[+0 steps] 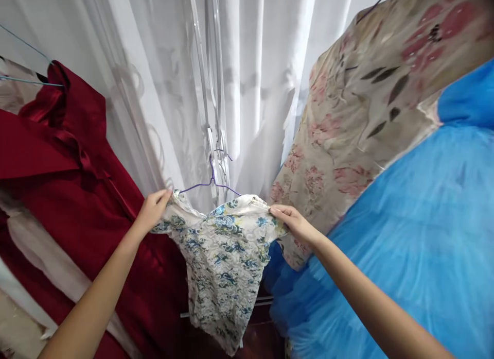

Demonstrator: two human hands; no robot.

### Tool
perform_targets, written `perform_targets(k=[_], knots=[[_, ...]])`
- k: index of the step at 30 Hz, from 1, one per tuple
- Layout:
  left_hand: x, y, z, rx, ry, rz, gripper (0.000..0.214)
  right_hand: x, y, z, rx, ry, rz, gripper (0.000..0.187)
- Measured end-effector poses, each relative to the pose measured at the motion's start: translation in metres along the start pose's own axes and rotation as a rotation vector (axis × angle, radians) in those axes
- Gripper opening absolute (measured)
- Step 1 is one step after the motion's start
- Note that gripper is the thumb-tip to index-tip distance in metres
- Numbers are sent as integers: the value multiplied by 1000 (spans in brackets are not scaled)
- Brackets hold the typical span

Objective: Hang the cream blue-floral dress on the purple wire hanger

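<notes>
A short-sleeved white blouse (224,261) with a blue and green floral print hangs on a thin purple hanger (212,180). The hanger's hook shows above the neckline, in front of white hanging straps. My left hand (153,208) pinches the blouse at the shoulder on the left side. On the other shoulder, my right hand (295,221) grips the cloth between thumb and fingers. Both arms reach forward, and the sleeves spread out to either side. The lower part of the blouse hangs loose, its fabric crinkled.
Dark red garments (127,235) hang close on the left. A beige floral garment (328,132) and a bright blue tulle dress (417,230) crowd the right. Behind everything hangs a white curtain (254,81). A pale rail (264,300) lies low behind the blouse.
</notes>
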State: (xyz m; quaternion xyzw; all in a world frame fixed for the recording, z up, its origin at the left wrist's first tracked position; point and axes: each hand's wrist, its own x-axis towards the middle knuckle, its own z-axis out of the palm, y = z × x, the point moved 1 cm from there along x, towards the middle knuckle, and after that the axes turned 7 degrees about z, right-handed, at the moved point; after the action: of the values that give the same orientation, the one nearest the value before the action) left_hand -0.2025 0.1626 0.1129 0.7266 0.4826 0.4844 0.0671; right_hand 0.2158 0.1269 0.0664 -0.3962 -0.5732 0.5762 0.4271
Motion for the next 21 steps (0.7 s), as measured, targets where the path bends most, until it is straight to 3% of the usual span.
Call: perform_targets(k=[2, 5, 9, 12, 15, 17, 19, 21], knots=[[-12, 15, -2, 50, -44, 98, 35, -7, -2, -2, -65, 125, -100, 39], [-18, 40, -3, 172, -8, 228, 27, -6, -18, -2, -67, 296, -219, 36], [-12, 52, 0, 289, 27, 223, 25, 3, -49, 14, -40, 353, -275, 33], [-15, 41, 8, 260, 43, 187, 20, 0, -62, 38, -20, 182, -220, 34], [-24, 22, 23, 101, 173, 65, 10, -9, -60, 67, 61, -181, -122, 60], [-29, 12, 39, -28, 250, -10, 9, -10, -51, 86, 73, -388, -91, 65], [-35, 11, 61, -109, 261, -33, 11, -4, -39, 103, 38, -443, -127, 48], [-41, 19, 85, -160, 219, -25, 11, 6, -27, 115, 38, -349, -182, 31]])
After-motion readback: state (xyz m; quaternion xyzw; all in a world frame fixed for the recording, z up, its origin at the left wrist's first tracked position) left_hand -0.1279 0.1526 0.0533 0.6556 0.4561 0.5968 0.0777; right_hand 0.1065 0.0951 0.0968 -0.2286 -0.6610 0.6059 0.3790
